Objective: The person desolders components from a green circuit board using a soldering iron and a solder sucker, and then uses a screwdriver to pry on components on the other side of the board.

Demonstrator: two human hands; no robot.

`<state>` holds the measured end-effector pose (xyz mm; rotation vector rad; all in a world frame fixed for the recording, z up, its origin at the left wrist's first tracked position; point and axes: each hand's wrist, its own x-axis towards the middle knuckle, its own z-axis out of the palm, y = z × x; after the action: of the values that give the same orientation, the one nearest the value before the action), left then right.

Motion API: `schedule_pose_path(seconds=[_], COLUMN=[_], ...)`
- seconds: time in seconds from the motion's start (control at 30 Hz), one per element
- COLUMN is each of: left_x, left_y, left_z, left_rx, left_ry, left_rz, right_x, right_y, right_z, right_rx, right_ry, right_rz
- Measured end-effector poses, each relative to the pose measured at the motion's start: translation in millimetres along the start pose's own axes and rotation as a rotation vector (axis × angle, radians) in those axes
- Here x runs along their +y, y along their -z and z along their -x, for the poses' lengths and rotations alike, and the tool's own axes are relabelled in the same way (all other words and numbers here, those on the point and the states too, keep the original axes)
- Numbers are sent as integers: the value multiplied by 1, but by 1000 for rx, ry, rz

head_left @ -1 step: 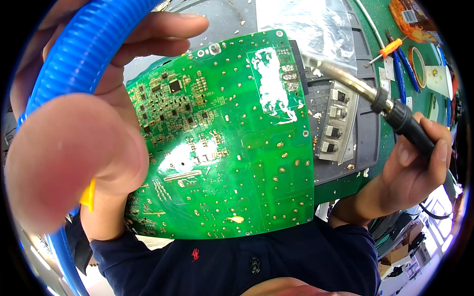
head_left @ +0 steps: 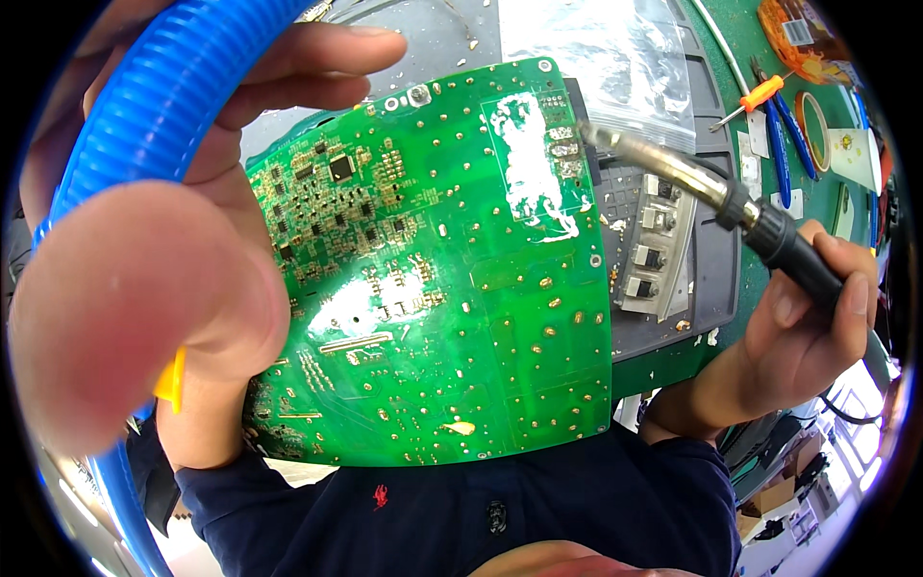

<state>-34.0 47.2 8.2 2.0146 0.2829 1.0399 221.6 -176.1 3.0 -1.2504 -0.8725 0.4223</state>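
Board [head_left: 433, 288], green, solder side up, held tilted above the surface [head_left: 433, 29], gripped at its left edge by left hand [head_left: 192, 288], fingers [head_left: 317, 53] curled over the top edge. Blue corrugated hose [head_left: 144, 106] looping past that hand. Right hand [head_left: 808, 327] fingers closed on soldering iron [head_left: 731, 202], tip touching board's upper right edge beside white paste patch [head_left: 529, 163].

I'm at an electronics repair bench, w/ green mat [head_left: 673, 365], bare circuit board [head_left: 433, 279], soldering iron [head_left: 711, 192], screwdriver [head_left: 755, 96] & blue-handled pliers [head_left: 781, 144] lying around.
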Motion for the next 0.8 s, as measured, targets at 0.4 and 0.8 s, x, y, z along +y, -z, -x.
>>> schedule_pose_path(seconds=[0.4, 0.8], left_x=[1, 1], left_y=[2, 2], left_z=[1, 1], left_rx=[15, 23], left_ry=[26, 50], left_rz=[-8, -11], right_x=[-5, 0], right_y=[-6, -5], right_z=[1, 1], right_rx=[-124, 89], right_ry=[-70, 106], right_rz=[6, 202])
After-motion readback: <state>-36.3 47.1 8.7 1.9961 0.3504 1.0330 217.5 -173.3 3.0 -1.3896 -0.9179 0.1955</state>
